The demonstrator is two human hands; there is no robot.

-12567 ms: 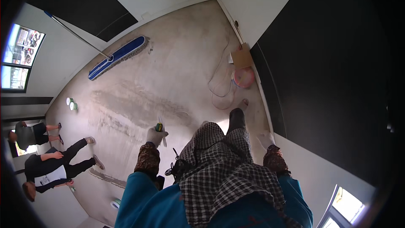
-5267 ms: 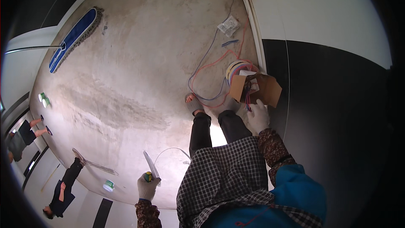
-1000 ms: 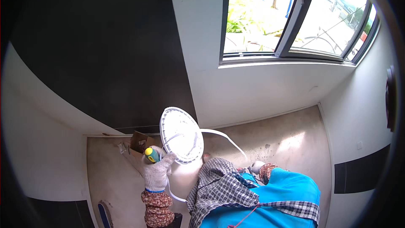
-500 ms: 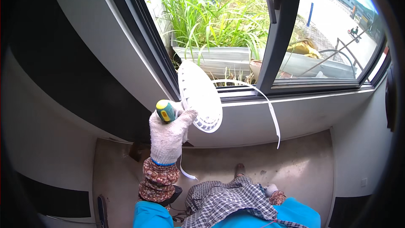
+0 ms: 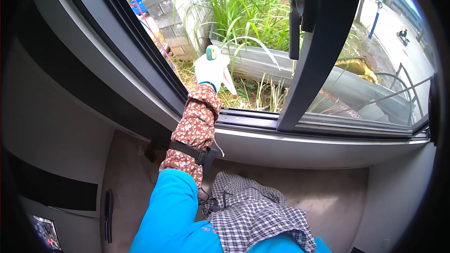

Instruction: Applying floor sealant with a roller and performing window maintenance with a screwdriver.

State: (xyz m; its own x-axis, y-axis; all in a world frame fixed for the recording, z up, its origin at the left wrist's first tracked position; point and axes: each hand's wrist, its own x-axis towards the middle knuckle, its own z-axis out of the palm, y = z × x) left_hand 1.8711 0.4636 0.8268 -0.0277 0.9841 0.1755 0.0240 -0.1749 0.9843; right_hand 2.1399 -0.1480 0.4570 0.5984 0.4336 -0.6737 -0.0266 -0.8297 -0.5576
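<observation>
The white-gloved left hand [image 5: 211, 68] is gripping a rounded green-and-yellow handle [image 5: 211, 53], reaching past the dark, straight-edged window frame [image 5: 304, 89]; the right hand's grip I cannot tell.

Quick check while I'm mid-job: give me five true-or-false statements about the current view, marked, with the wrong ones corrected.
1. The left hand wears a white glove. True.
2. The right hand is gripping the window handle. False: the right hand is out of view, and nothing grips the handle.
3. The left hand holds a tool with green on it. True.
4. The apron is plain red. False: it has dark and white checks.
5. Tall grass grows outside the window. True.
</observation>
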